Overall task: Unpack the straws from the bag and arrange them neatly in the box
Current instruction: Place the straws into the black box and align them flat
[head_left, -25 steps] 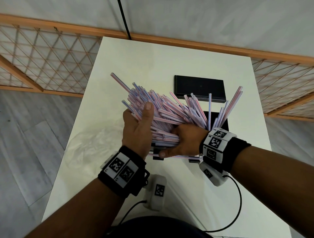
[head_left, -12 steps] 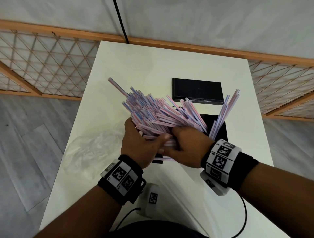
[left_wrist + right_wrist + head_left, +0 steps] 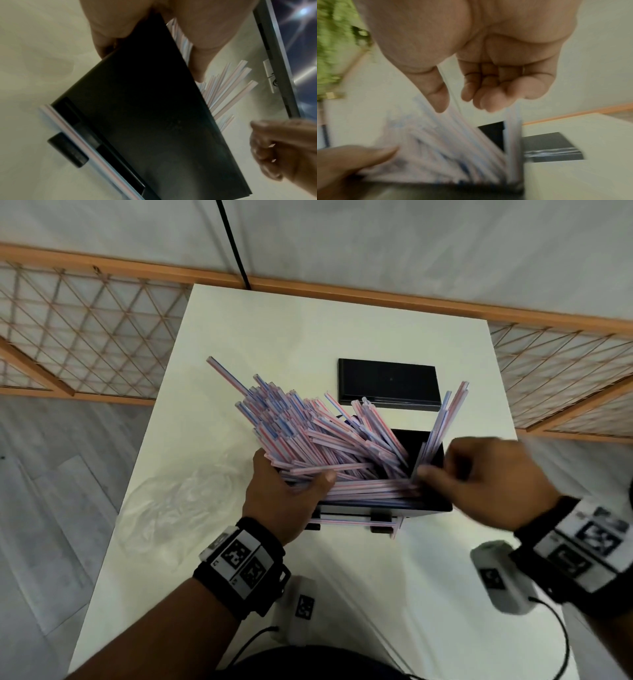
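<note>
Many pink-and-blue striped straws [image 3: 325, 440] lie crooked in the open black box [image 3: 428, 505], fanning up over its left end. My left hand [image 3: 284, 494] grips the bundle at that end, thumb on top and fingers underneath. A few straws [image 3: 445, 419] stand upright at the right end, and my right hand [image 3: 486, 477] hovers beside them, blurred. In the right wrist view the right hand [image 3: 455, 102] has loosely curled fingers with nothing between them. One straw [image 3: 356, 521] lies on the table against the box front. The left wrist view shows the box wall [image 3: 145, 108].
The empty clear plastic bag [image 3: 178, 501] lies crumpled on the white table [image 3: 274, 337] left of my left hand. The black lid [image 3: 388, 383] rests behind the box. A wooden lattice fence runs behind the table; floor shows on both sides.
My right hand has let go of the bundle and swung right to the box's right end. The straws have sunk lower into the box, with my left thumb now over them.
</note>
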A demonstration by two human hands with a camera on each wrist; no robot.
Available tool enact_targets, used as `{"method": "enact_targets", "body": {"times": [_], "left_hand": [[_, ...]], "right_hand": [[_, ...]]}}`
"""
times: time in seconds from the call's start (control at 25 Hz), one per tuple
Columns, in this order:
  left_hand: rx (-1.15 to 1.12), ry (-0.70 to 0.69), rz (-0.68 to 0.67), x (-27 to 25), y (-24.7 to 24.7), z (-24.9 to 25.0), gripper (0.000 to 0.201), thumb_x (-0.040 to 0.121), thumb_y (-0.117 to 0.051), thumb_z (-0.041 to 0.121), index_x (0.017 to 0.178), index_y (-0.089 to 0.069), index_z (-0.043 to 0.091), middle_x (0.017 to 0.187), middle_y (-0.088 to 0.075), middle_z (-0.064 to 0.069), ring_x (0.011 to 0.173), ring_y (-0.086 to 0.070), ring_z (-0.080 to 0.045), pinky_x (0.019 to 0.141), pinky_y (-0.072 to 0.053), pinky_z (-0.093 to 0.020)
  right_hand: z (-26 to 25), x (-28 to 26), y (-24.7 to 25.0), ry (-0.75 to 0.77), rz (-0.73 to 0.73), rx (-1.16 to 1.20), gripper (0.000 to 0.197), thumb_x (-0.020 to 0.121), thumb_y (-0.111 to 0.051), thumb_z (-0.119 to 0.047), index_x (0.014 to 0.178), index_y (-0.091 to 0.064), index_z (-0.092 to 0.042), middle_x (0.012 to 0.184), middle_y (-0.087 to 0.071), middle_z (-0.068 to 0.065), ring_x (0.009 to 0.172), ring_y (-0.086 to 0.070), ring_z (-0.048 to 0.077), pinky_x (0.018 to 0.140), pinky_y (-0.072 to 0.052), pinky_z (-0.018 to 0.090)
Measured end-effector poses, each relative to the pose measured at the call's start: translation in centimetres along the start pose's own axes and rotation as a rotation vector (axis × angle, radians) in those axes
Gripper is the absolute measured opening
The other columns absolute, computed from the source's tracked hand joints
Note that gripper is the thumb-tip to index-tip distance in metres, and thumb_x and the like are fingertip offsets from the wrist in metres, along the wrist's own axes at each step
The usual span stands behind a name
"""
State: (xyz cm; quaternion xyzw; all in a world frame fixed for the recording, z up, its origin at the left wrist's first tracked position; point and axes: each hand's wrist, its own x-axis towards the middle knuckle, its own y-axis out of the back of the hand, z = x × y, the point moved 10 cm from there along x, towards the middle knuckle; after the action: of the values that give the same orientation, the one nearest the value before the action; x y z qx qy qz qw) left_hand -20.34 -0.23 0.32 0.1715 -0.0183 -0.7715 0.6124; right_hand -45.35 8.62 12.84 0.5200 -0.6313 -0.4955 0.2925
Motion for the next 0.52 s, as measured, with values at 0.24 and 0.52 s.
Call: {"method": "enact_targets", "body": {"times": [0.24,0.52], "left_hand": [[-0.028,0.024,-0.036,-0.4,-0.4,0.0,0.089,0.052,-0.086,0.062,0.126,-0.050,0.030,0.116,-0.070,0.013,0.107,-0.068,-0.009,0.094,-0.058,-0.043],[-0.066,-0.010,-0.054,0.0,-0.6,0.4,0.095,0.051,-0.086,0.071,0.128,-0.055,0.026,0.119,-0.071,0.008,0.111,-0.069,-0.012,0.097,-0.056,-0.044]], "right_hand": [[7.4,4.8,-2.1,-0.301,-0.316,-0.041,0.078,0.065,-0.061,-0.080,0.119,-0.051,-0.025,0.097,-0.059,-0.007,0.091,-0.056,0.019,0.081,-0.039,0.031],[0.7,6.1,-1.9,-0.018,-0.160,-0.143,0.036,0.082,-0.072,-0.048,0.067,-0.050,-0.024,0.068,-0.052,-0.006,0.068,-0.051,0.021,0.062,-0.034,0.029]]}}
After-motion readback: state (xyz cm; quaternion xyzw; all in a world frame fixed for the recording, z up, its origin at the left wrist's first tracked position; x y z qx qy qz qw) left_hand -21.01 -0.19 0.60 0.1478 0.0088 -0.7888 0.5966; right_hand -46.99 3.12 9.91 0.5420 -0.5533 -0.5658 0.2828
